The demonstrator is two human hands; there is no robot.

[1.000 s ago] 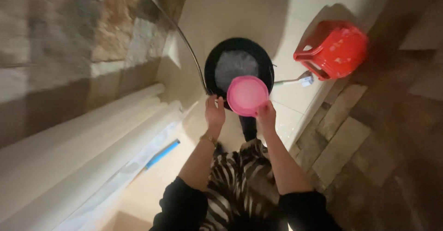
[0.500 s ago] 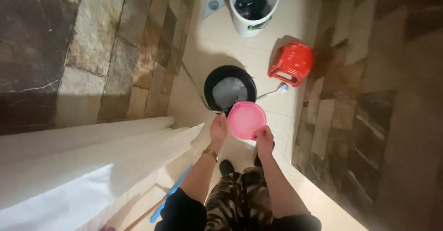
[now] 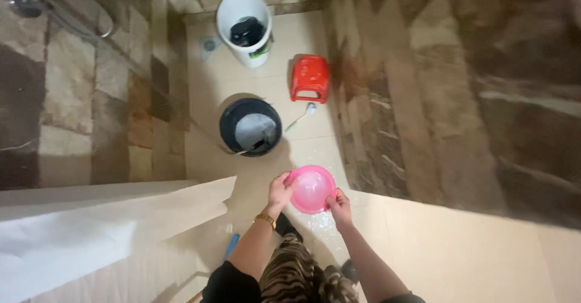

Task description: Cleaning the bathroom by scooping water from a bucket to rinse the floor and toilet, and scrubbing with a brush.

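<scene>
Holding a pink basin (image 3: 311, 188) by opposite rims, above the tiled floor (image 3: 460, 254) near its middle, well short of the black bucket (image 3: 250, 127). Left hand (image 3: 280, 193) closed on the left rim, gold bracelet (image 3: 264, 219) at the wrist; right hand (image 3: 340, 204) pinching the lower right rim, fingers curled under. Each grip narrow and shut on the basin, thumbs over the edge. Basin roughly level, mouth up, contents too pale to make out.

Beyond the bucket, toward the far wall: red stool (image 3: 310, 78), white bucket (image 3: 244, 18) with something dark inside, a brush (image 3: 301, 116) lying between stool and black bucket. White curtain (image 3: 91, 224) at the left edge.

Best kept level with both grips even, since a tilt would likely spill over the low rim. Wet-looking patch on the floor just under the basin, so probably slippery; feet better planted wide. Any pour judged safer done low and slow, rim close to the target.
</scene>
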